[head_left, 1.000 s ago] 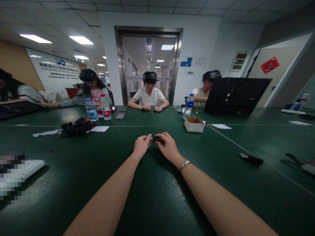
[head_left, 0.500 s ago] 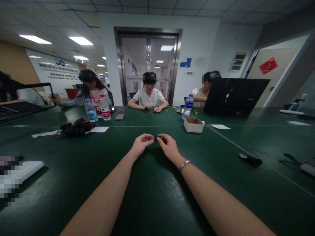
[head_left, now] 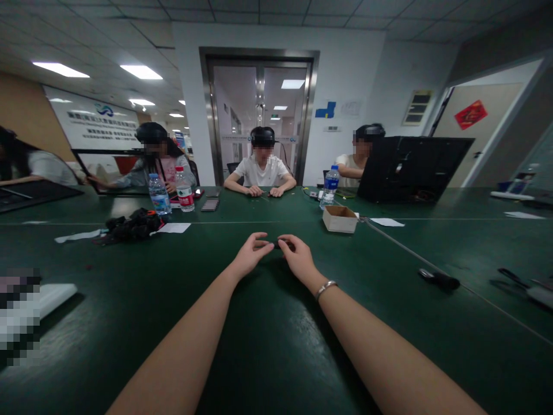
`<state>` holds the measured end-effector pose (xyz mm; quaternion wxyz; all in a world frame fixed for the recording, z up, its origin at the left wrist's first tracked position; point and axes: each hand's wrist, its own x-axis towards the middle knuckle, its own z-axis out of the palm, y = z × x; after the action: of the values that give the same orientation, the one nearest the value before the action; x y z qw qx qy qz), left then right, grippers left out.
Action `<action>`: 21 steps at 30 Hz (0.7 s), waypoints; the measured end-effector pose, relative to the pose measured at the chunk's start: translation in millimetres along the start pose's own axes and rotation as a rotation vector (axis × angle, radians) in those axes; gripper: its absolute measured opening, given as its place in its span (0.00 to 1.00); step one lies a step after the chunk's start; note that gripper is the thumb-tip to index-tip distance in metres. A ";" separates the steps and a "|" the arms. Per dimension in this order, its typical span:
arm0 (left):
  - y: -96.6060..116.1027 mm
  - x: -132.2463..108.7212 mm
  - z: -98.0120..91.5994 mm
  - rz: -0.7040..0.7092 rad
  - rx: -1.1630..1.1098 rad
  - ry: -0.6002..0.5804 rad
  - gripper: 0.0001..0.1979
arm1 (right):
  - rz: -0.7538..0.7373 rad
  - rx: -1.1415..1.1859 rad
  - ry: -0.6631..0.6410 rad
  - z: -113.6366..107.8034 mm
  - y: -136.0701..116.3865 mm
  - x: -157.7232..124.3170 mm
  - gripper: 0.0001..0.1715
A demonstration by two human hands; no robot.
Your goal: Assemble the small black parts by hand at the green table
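Note:
Out in front of me, just above or on the green tabletop (head_left: pixel 259 323), both hands meet at a small dark piece (head_left: pixel 276 244). It is mostly covered, so its kind cannot be made out. My right hand (head_left: pixel 299 257) pinches it between thumb and fingers; a silver bracelet (head_left: pixel 325 290) circles that wrist. My left hand (head_left: pixel 248 256) is on the other side, its index finger lifted apart from the thumb. The left thumb tip is close to the piece's left end; whether it touches cannot be told.
Ahead to the right stands an open cardboard box (head_left: pixel 340 220). A black object with a metal end (head_left: pixel 439 280) lies farther right. A bundle of black gear (head_left: pixel 136 225) and bottles (head_left: pixel 159 195) are at the left. Several people sit around the table, one behind a black panel (head_left: pixel 415 170).
My left fingers have parted from their pinch around the small dark piece. The piece has shifted slightly right with my right hand. Across the table, a person's hands have moved a little.

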<state>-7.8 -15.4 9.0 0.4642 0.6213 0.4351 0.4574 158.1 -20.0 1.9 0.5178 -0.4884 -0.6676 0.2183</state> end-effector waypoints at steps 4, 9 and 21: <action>-1.5 0.7 2.9 -0.039 0.135 -0.016 0.21 | -0.019 -0.018 -0.012 0.9 1.2 -0.2 0.17; -8.1 1.1 2.6 0.151 0.057 0.054 0.19 | -0.015 -0.024 -0.018 2.3 5.1 1.0 0.17; -5.4 0.6 3.7 0.106 0.111 0.060 0.11 | 0.050 0.012 -0.045 1.1 -0.5 0.3 0.19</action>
<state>-4.7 -14.5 3.3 0.3907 0.6544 0.4399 0.4750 156.9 -19.7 2.1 0.4999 -0.4967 -0.6654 0.2461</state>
